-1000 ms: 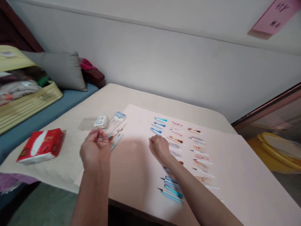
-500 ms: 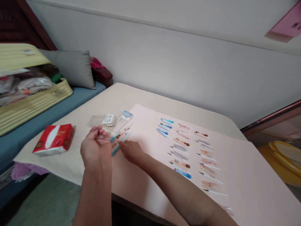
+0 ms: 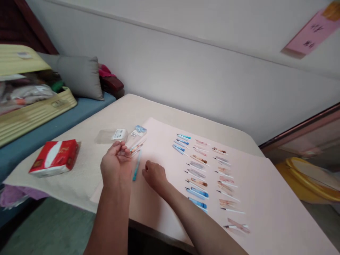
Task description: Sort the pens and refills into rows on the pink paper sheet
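In the head view, a turquoise pen (image 3: 136, 165) lies on the pink sheet (image 3: 170, 141) between the person's two hands, its long axis running away from the near table edge and leaning slightly right, the darker end nearest the person. The left hand (image 3: 116, 161) is palm up beside the small pile of pens (image 3: 138, 145), which slant toward the upper right; its fingers curl together. The right hand (image 3: 154, 176) has its fingers folded in; whether either hand grips anything cannot be told. Farther right, rows of pens (image 3: 197, 192) lie roughly crosswise, visible dark tips pointing left.
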Tool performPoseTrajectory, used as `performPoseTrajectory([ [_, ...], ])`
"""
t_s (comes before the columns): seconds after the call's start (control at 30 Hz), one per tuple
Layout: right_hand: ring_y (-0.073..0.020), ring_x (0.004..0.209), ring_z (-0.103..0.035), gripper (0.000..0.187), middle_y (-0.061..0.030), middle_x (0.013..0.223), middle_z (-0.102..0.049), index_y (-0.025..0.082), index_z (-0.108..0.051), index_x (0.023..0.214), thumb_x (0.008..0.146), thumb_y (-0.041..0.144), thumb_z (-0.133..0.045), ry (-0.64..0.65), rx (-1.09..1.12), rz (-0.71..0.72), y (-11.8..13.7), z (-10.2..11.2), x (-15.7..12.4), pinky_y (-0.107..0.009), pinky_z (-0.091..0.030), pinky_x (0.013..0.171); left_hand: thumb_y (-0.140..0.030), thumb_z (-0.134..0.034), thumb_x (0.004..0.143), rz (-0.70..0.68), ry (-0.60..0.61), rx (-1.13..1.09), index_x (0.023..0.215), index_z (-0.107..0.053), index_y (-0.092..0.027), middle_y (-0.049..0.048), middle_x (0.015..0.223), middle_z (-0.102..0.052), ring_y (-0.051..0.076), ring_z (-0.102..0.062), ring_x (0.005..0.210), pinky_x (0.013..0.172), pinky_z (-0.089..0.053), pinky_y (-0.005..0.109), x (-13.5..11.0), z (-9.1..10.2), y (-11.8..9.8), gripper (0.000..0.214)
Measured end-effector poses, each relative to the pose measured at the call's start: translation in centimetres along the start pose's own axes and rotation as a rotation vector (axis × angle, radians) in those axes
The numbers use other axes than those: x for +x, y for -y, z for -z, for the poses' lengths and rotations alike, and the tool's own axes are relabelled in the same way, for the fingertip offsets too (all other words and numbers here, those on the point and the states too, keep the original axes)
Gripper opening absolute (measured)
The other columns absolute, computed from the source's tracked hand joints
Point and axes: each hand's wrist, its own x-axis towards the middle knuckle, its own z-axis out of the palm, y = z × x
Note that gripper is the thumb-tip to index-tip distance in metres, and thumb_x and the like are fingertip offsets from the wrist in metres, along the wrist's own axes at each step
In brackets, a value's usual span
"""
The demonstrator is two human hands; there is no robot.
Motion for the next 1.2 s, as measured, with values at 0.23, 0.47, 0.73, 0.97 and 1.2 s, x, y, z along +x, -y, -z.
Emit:
performPoseTrajectory([
  [0.23, -0.0248, 0.079, -0.064, 0.026, -0.0137, 0.091, -0.064, 0.015, -0.044, 0.110, 0.086, 0.019, -0.036, -0.054, 0.074, 0.030, 4.1, -2.0, 0.2, -0.037, -0.046, 0.068, 0.004, -0.045, 0.069, 0.016, -0.001, -0.008, 0.072, -0.054, -0.011, 0.0036, 0.069, -0.056, 0.005, -0.051, 0.053, 0.046, -0.043, 0.012, -1.1, -0.3, 0.6, 0.019],
  [0.47, -0.0163, 0.061, -0.058, 0.035, 0.0003, 0.066, -0.059, 0.019, -0.046, 0.101, 0.067, 0.011, -0.049, -0.045, 0.585, -0.128, 1.1, -1.6, -2.7, -0.025, -0.042, 0.056, 0.004, -0.046, 0.069, 0.004, 0.008, 0.008, 0.073, -0.055, -0.011, 0.0036, 0.070, -0.058, 0.005, -0.052, 0.053, 0.046, -0.043, 0.012, -0.1, 0.0, 0.0, 0.018],
  [0.73, -0.0061, 0.041, -0.029, 0.020, 0.0117, 0.049, -0.032, 0.020, -0.049, 0.085, 0.065, 0.017, -0.054, -0.141, 1.311, -0.248, -7.4, 1.7, -10.7, -0.017, -0.025, 0.040, 0.001, -0.051, 0.067, 0.048, 0.068, 0.080, 0.075, -0.056, -0.011, 0.0044, 0.069, -0.059, 0.005, -0.052, 0.053, 0.046, -0.042, 0.013, -1.2, -0.2, 1.8, 0.015],
  [0.97, -0.0058, 0.039, -0.029, 0.023, 0.0097, 0.050, -0.042, 0.019, -0.050, 0.088, 0.066, 0.023, -0.055, -0.353, 1.487, -0.378, -10.7, 5.0, -11.4, -0.017, -0.020, 0.038, -0.019, -0.065, 0.063, -0.200, 0.391, 0.971, 0.077, -0.059, -0.016, 0.0021, 0.065, -0.059, 0.012, -0.054, 0.057, 0.052, -0.041, 0.021, -1.3, 0.1, 5.5, 0.016],
  [1.2, -0.0063, 0.042, -0.035, 0.026, 0.0070, 0.052, -0.047, 0.018, -0.050, 0.087, 0.061, 0.022, -0.053, -0.428, 1.625, -0.481, -12.9, 6.4, -11.0, -0.017, -0.023, 0.038, -0.016, -0.066, 0.051, -0.288, 0.428, 2.112, 0.048, -0.047, -0.020, 0.0029, 0.055, -0.050, 0.023, -0.056, 0.072, 0.064, -0.036, 0.030, 2.1, 3.0, 10.2, 0.019],
])
